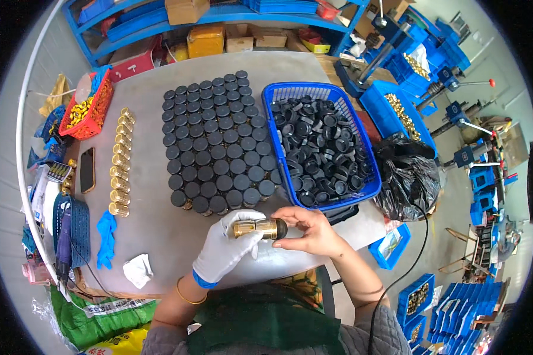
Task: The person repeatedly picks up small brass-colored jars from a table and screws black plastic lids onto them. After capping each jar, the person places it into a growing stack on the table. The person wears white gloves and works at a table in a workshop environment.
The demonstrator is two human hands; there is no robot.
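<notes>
A brass fitting lies level across the two hands, above the front part of the counter. The left hand, in a white glove, is curled around its body; the bare right hand comes in from the other side, thumb and fingers pinched narrow on the black cap at its right end. Both forearms rise from the front edge. The fitting is shiny and gold-coloured, partly hidden by gloved fingers; the cap is dark and rounded.

Just beyond the hands, a block of capped fittings stands upright in close rows mid-counter. Beside it, toward the right edge, a blue basket holds loose black caps, with a black plastic bag next to it. Toward the left edge, uncapped brass fittings form a line, near a phone. A blue glove and crumpled white cloth lie by the front left corner.
</notes>
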